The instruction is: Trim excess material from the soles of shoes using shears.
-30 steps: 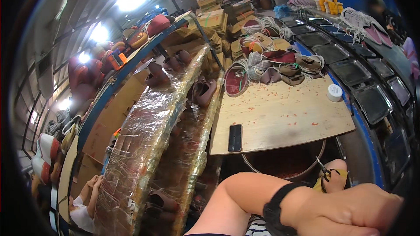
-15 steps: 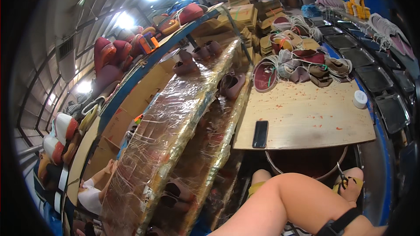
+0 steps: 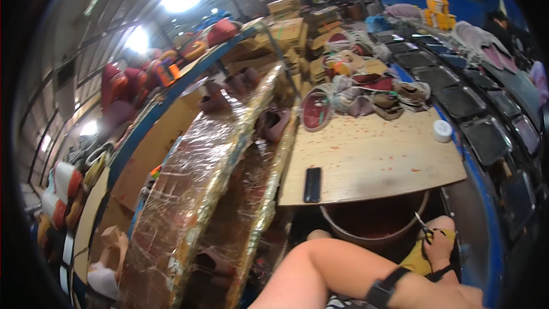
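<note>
My left forearm, with a black wristband (image 3: 382, 293), lies across the bottom of the view. My left hand (image 3: 457, 298) is at the lower edge, partly cut off, so its fingers do not show. My right hand (image 3: 439, 242) is just above it, beside a round tub (image 3: 343, 230), and is closed on small scissors (image 3: 422, 226) over a yellow piece (image 3: 420, 260). A wooden bench top (image 3: 377, 163) spreads above the tub, with a black phone (image 3: 312, 184) near its front edge and a small white round container (image 3: 442, 130) at its right.
Shoe uppers and cords are heaped (image 3: 366, 94) at the back of the bench. A long rack wrapped in plastic film (image 3: 223, 166) runs along the left, and cardboard boxes (image 3: 286, 20) are stacked behind it. Black trays (image 3: 474, 131) line the right. Another person (image 3: 106, 266) is at lower left.
The view has swung, so the bench and rack sit further right and lower in the picture. My left forearm has sunk toward the bottom edge. My right hand still holds the scissors by the tub.
</note>
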`<action>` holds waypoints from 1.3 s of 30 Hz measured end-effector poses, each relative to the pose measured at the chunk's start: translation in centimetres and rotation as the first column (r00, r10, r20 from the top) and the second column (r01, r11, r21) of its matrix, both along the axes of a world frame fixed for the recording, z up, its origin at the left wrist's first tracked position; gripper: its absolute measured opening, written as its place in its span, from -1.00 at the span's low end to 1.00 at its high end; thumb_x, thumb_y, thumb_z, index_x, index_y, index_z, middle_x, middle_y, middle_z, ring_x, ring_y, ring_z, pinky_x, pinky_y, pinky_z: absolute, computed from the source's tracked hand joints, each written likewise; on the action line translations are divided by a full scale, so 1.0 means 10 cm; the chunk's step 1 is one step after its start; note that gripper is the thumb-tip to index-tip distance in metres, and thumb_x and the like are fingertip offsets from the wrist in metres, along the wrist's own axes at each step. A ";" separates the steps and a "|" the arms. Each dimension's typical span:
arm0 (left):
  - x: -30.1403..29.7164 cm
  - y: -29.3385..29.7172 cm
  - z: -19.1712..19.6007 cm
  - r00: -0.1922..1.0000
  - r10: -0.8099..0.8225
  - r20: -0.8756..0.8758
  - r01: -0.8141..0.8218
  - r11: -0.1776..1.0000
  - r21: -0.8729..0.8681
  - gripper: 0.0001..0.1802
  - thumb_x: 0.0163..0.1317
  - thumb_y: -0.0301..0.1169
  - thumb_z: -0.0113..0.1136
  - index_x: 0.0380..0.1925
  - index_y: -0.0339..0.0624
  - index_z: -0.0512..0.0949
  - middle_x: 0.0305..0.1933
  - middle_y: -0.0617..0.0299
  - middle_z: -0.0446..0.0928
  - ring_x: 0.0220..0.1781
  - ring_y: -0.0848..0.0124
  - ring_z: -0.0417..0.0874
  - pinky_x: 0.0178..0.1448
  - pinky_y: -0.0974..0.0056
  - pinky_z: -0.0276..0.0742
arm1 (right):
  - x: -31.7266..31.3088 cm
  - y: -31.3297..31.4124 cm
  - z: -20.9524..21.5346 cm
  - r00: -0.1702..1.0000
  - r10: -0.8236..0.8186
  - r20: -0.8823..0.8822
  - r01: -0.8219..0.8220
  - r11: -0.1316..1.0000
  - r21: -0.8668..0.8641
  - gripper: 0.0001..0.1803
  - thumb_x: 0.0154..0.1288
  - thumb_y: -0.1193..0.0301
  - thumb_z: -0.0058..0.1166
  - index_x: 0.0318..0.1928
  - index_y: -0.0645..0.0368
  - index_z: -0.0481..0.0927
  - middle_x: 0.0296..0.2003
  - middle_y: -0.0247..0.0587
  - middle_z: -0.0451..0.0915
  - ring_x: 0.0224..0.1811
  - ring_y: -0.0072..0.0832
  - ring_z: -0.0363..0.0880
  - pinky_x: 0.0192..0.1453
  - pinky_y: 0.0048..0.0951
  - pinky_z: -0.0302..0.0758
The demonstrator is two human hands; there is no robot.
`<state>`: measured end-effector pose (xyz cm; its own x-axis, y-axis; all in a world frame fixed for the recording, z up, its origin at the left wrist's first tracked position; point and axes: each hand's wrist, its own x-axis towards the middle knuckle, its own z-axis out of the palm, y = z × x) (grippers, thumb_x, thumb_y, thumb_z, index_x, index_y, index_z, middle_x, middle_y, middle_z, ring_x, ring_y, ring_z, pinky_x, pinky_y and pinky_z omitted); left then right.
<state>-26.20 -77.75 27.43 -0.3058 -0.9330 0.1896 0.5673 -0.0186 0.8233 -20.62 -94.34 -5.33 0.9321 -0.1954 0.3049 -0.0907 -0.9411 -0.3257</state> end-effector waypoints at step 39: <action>0.28 0.04 -0.11 0.766 0.494 0.412 -0.378 0.864 -0.334 -0.75 0.13 -0.36 0.43 -0.47 -0.27 0.54 -0.47 0.21 0.48 -0.46 0.36 0.50 -0.40 0.31 0.37 | -0.17 -0.47 0.19 0.997 -0.057 -0.053 0.069 0.967 0.246 -0.65 0.10 0.09 0.27 -0.25 0.06 0.58 -0.36 -0.16 0.67 -0.30 -0.17 0.67 -0.22 -0.17 0.57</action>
